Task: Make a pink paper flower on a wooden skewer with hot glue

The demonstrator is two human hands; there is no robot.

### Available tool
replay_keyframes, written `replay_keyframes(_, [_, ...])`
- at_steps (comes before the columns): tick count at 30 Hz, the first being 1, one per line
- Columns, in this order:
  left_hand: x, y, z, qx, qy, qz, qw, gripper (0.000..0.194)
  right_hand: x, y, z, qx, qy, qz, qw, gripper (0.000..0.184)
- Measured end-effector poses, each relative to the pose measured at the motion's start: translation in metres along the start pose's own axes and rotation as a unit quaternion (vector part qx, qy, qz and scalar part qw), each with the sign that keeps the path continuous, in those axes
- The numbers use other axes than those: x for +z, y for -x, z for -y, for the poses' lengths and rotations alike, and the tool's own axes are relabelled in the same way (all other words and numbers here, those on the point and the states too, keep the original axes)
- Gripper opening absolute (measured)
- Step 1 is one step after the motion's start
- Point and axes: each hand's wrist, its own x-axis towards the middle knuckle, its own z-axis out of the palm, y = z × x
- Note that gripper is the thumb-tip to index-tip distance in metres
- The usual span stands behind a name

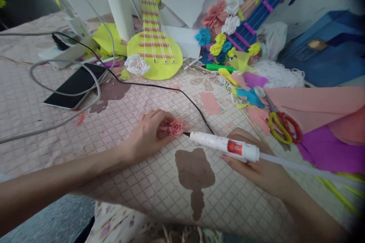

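Note:
Pinched in the fingers of my left hand (151,129) is a small pink paper flower (176,127) with a rolled centre, held low over the table. My right hand (256,163) grips a white hot glue gun (216,142) with an orange part in its side. The gun lies level, and its dark nozzle points left, at or very near the flower's right edge. A long translucent glue stick (296,166) sticks out of the back of the gun. Below the flower, a brown patch (195,171) shows on the quilted table cover.
A black cord (151,84) runs across the table to the gun. Scissors (285,127) lie at right beside pink paper (319,106) and purple paper (336,150). Behind stand a yellow paper guitar (155,51) and a blue one (253,26). A phone (75,85) lies left.

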Motion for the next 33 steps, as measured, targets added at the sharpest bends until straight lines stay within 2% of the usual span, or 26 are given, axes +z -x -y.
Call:
replay_keyframes(7, [0.006,0.001,0.003,-0.012,0.000,-0.013,1.000,0.023,-0.005,0.001,-0.013,0.025,0.031,-0.041,0.998,0.014])
replay_keyframes(9, [0.006,0.001,0.004,-0.015,0.005,-0.015,1.000,0.023,-0.008,-0.002,-0.018,0.042,0.040,-0.081,0.995,0.014])
replay_keyframes(13, [0.006,0.002,0.003,-0.039,0.026,-0.001,0.999,0.023,-0.016,-0.019,-0.036,0.106,0.049,-0.209,0.971,0.017])
replay_keyframes(15, [0.007,0.003,0.004,-0.039,0.026,-0.007,0.999,0.026,-0.018,-0.034,-0.049,0.140,0.040,-0.240,0.960,0.021])
replay_keyframes(21, [0.009,0.002,0.009,-0.025,0.013,-0.017,0.999,0.024,-0.018,-0.094,-0.097,0.128,0.049,-0.277,0.951,0.032])
replay_keyframes(25, [0.009,0.002,0.010,-0.027,0.011,-0.011,1.000,0.027,-0.011,-0.125,-0.116,0.115,0.076,-0.284,0.949,0.031])
replay_keyframes(28, [0.009,0.003,0.008,-0.031,0.012,-0.019,0.999,0.026,-0.005,-0.131,-0.124,0.122,0.076,-0.268,0.953,0.030])
replay_keyframes(33, [0.010,0.003,0.009,-0.030,0.014,-0.018,0.999,0.028,0.000,-0.122,-0.134,0.123,0.067,-0.275,0.951,0.028])
